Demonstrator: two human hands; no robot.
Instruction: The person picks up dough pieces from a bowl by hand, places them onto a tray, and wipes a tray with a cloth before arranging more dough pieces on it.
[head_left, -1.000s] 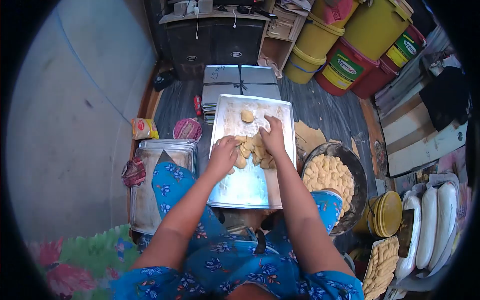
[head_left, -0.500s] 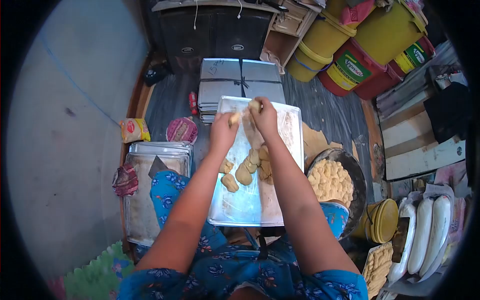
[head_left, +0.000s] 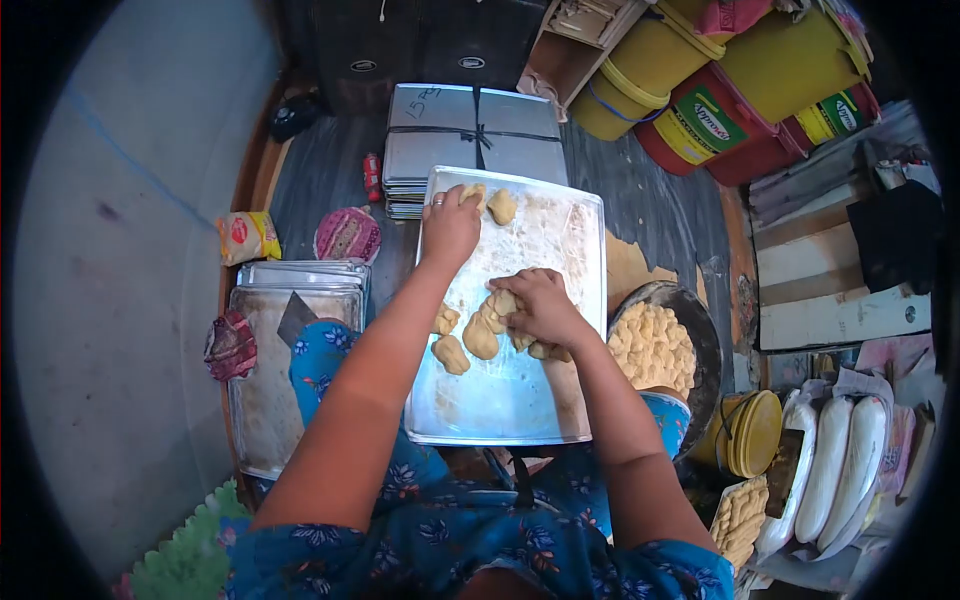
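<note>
Right hand (head_left: 538, 308) back on dough pile (head_left: 480, 338), curled round pieces; left hand (head_left: 450, 225) at tray (head_left: 500, 400) corner, grip hidden.

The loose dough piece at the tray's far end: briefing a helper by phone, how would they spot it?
Start at the metal tray under both hands. At its far edge, right of the left hand, lies one dough piece. It lies singly, far from the cluster the right hand grips.

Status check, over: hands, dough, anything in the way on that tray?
Left hand at far corner of baking tray, touching a dough piece. Right hand curled over dough pile mid-tray. Second piece beside the left hand.
</note>
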